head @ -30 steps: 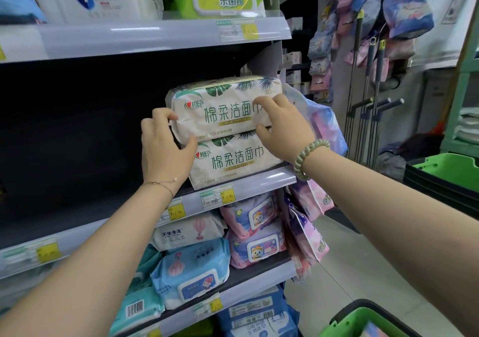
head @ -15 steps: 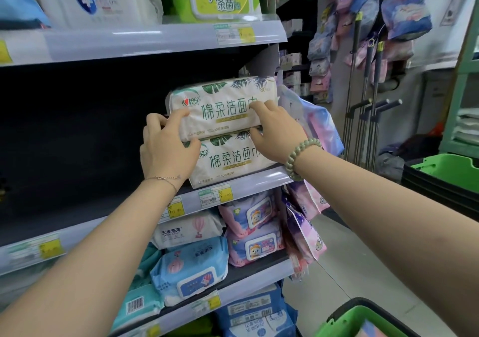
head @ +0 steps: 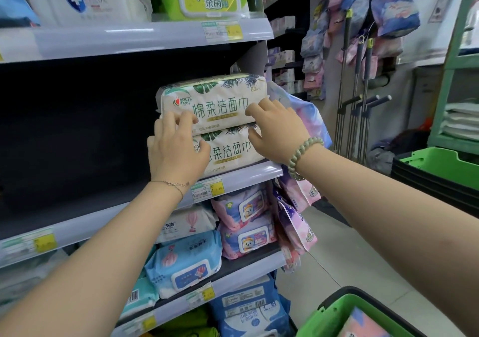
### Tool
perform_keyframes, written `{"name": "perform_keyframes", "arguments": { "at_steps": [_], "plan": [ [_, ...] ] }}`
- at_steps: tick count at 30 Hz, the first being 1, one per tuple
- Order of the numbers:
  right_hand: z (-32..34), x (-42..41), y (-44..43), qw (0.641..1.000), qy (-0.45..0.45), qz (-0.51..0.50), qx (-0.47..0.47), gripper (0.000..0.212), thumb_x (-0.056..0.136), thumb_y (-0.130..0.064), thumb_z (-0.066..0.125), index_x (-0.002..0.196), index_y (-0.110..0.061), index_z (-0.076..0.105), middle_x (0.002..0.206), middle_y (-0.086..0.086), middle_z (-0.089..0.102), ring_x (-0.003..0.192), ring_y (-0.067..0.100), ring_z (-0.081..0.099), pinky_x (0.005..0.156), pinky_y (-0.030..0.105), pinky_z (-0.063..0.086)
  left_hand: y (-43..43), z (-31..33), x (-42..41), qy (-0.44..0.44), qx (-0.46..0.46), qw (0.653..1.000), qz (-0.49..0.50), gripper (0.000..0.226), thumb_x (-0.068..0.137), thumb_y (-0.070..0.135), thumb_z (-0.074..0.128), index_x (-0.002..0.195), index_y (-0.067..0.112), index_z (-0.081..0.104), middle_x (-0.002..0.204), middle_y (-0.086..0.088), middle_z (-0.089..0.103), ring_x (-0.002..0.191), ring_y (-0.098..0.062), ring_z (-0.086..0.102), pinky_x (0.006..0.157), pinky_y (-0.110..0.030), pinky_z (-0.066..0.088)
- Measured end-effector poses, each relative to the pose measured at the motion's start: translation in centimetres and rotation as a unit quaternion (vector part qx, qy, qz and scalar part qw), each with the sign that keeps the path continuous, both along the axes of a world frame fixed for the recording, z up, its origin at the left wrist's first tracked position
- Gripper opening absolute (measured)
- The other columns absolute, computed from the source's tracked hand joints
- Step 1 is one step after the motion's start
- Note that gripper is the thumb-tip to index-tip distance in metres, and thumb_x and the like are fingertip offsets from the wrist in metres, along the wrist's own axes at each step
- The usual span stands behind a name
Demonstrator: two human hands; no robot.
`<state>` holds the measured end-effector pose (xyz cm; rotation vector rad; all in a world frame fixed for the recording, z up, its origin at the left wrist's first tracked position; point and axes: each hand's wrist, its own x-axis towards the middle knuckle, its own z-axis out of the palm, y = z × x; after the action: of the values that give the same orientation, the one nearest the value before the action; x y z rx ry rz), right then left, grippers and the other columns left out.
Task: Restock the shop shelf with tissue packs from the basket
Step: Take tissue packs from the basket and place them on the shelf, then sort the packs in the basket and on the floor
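Shop shelves (head: pixel 129 38) fill the left of my view. On the middle shelf (head: pixel 233 178), at its right end, two packs sit stacked. The top pack (head: pixel 215 98) and lower pack (head: pixel 233 150) look alike, with cream wrappers, green leaf print along the upper edge and large green characters. Each lies flat with its long axis running left to right along the shelf edge, printed face toward me and text upright.

My left grip (head: pixel 176 152) rests bent fingers on the top pack's front near its left end, with the thumb on the lower pack. My right grip (head: pixel 277 129) does likewise near the right end. Neither wraps round a pack.

Half a second ago the left grip was hooked over the top pack's left end; it has since come onto the front. At near right is the green basket (head: pixel 337 310).
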<state>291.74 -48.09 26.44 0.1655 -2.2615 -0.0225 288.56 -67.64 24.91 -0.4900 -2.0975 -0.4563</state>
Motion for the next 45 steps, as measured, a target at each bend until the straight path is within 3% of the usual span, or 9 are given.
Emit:
{"name": "perform_keyframes", "arguments": {
  "at_steps": [11,17,20,23,30,33,36,40,45],
  "plan": [
    [-5.7,4.1,3.8,0.996,-0.016,-0.044,0.074,0.018,0.071,-0.022,0.059,0.084,-0.009,0.058,0.077,0.009,0.056,0.070,0.033,0.056,0.058,0.033,0.030,5.7,-6.1,2.1,-0.019,-0.152,0.987,-0.052,0.022,0.078,0.025,0.062,0.098,0.016,0.059,0.094,-0.004,0.057,0.092,-0.029,0.055,0.075,-0.039,0.037],
    [-10.4,6.2,6.8,0.991,-0.071,-0.076,0.086,0.020,0.068,-0.024,0.066,0.081,-0.010,0.060,0.072,0.007,0.056,0.064,0.030,0.057,0.056,0.030,0.035,10.2,-10.6,3.4,-0.074,-0.195,0.973,-0.095,0.028,0.074,0.032,0.049,0.094,0.016,0.059,0.090,-0.005,0.058,0.090,-0.030,0.057,0.072,-0.040,0.040],
    [-12.6,7.2,8.3,0.987,-0.099,-0.090,0.087,0.023,0.064,-0.025,0.069,0.080,-0.011,0.061,0.068,0.006,0.055,0.059,0.029,0.055,0.054,0.028,0.032,12.4,-12.8,4.1,-0.092,-0.219,0.966,-0.103,0.024,0.078,0.032,0.055,0.097,0.018,0.057,0.093,-0.003,0.056,0.091,-0.029,0.056,0.072,-0.038,0.038],
    [-15.0,8.5,10.2,0.979,-0.138,-0.114,0.095,0.021,0.072,-0.027,0.062,0.088,-0.012,0.061,0.075,0.006,0.057,0.064,0.029,0.056,0.056,0.029,0.027,14.6,-15.0,4.9,-0.119,-0.240,0.957,-0.115,0.023,0.086,0.035,0.053,0.104,0.020,0.052,0.101,-0.001,0.054,0.096,-0.024,0.052,0.072,-0.035,0.029],
    [-20.6,11.6,14.1,0.962,-0.216,-0.138,0.087,0.026,0.085,-0.033,0.051,0.102,-0.013,0.056,0.093,0.006,0.057,0.084,0.029,0.056,0.066,0.034,0.031,19.3,-21.2,7.0,-0.202,-0.251,0.932,-0.166,0.028,0.084,0.030,0.052,0.110,0.019,0.052,0.107,-0.002,0.054,0.105,-0.028,0.052,0.080,-0.039,0.037],
    [-23.3,12.7,15.3,0.956,-0.249,-0.140,0.072,0.025,0.084,-0.032,0.053,0.100,-0.012,0.057,0.091,0.007,0.058,0.083,0.030,0.057,0.067,0.034,0.034,20.8,-24.4,8.0,-0.223,-0.278,0.915,-0.188,0.030,0.085,0.031,0.052,0.113,0.020,0.051,0.109,-0.001,0.053,0.107,-0.027,0.051,0.082,-0.039,0.036],
    [-26.3,13.8,16.2,0.950,-0.272,-0.143,0.048,0.020,0.078,-0.028,0.060,0.090,-0.012,0.059,0.082,0.007,0.059,0.075,0.030,0.059,0.063,0.032,0.031,21.9,-27.4,8.9,-0.255,-0.302,0.895,-0.206,0.032,0.085,0.031,0.052,0.115,0.020,0.050,0.111,-0.001,0.053,0.110,-0.026,0.051,0.085,-0.039,0.038],
    [-30.7,15.3,17.2,0.936,-0.317,-0.154,0.017,0.023,0.086,-0.032,0.051,0.101,-0.015,0.055,0.093,0.004,0.058,0.086,0.028,0.057,0.070,0.035,0.038,23.3,-31.1,10.2,-0.306,-0.338,0.863,-0.216,0.030,0.087,0.030,0.051,0.115,0.022,0.047,0.112,0.000,0.052,0.109,-0.026,0.051,0.083,-0.037,0.037],
    [-35.4,17.2,18.1,0.913,-0.368,-0.173,-0.031,0.025,0.088,-0.030,0.046,0.107,-0.014,0.053,0.099,0.004,0.056,0.093,0.028,0.055,0.073,0.034,0.035,24.4,-35.9,11.3,-0.380,-0.377,0.820,-0.204,0.036,0.089,0.035,0.052,0.121,0.021,0.044,0.120,-0.002,0.052,0.115,-0.026,0.050,0.088,-0.039,0.038]
  ]
}}
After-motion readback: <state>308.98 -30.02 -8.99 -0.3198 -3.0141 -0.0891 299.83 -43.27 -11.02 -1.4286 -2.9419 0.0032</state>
